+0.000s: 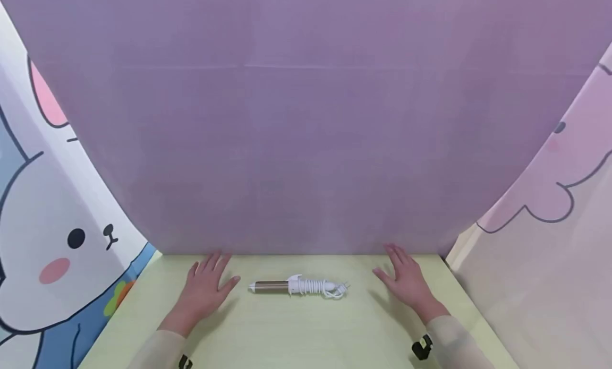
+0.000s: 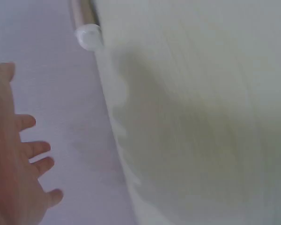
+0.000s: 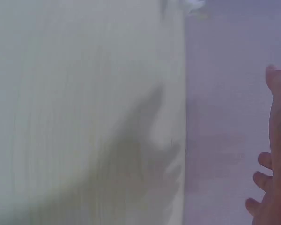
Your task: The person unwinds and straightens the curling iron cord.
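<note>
Purple backdrop is filling the far side, curving down to meet the desk along its back edge; cartoon-printed panels are closing in left and right. Open room is lying mainly toward the near edge and between the two arms.

The pale green desk is carrying one thing: a curling iron, lying on its side across the middle, metal barrel pointing left, white handle to the right with its white cord wound round it and the plug at the right end. The cord being wound is the only sign of readiness; judging from this, handling is not yet begun.

Left hand is resting flat on the desk just left of the barrel tip, fingers spread and straight, holding nothing. Right hand is resting flat, near the plug end but apart from it, fingers likewise spread. Neither is touching the iron.

The left wrist view is catching only the barrel tip.
</note>
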`<action>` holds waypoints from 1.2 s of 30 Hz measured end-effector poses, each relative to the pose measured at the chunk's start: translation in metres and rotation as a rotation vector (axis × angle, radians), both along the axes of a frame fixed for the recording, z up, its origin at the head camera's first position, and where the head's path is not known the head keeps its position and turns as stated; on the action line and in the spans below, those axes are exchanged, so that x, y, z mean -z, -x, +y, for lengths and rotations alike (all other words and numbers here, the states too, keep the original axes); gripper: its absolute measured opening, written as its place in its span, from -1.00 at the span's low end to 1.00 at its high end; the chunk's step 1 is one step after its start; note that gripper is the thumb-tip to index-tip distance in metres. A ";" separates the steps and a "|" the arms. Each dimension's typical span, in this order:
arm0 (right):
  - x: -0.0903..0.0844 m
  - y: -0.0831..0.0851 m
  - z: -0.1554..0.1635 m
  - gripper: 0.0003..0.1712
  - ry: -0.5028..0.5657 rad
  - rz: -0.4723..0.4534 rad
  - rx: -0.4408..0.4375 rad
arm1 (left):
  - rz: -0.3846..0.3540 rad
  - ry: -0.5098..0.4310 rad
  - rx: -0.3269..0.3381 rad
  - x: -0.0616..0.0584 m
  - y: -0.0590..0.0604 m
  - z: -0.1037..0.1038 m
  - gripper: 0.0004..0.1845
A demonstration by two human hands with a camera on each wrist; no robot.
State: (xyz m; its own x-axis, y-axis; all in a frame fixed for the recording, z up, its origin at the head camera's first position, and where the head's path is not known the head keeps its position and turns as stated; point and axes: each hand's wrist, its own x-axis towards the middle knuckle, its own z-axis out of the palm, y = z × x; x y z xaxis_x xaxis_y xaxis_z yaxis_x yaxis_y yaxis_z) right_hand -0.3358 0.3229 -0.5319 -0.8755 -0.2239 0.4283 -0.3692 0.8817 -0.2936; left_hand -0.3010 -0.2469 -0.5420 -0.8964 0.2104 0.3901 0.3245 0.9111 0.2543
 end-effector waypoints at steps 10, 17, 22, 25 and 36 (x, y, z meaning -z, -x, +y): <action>-0.002 -0.002 -0.003 -0.25 0.453 -0.168 -0.172 | -0.171 -0.578 0.244 0.001 0.009 0.005 -0.34; -0.004 -0.005 -0.012 -0.51 0.543 -0.268 -0.222 | -0.314 -0.698 0.324 0.002 0.009 0.010 -0.46; 0.000 -0.006 -0.017 -0.53 0.517 -0.291 -0.250 | -0.351 -0.678 0.352 0.006 0.010 0.015 -0.51; 0.001 -0.007 -0.022 -0.54 0.517 -0.304 -0.280 | -0.370 -0.657 0.365 0.009 0.012 0.019 -0.51; 0.015 -0.005 -0.046 -0.51 0.517 -0.363 -0.363 | -0.395 -0.576 0.359 0.018 0.027 0.036 -0.49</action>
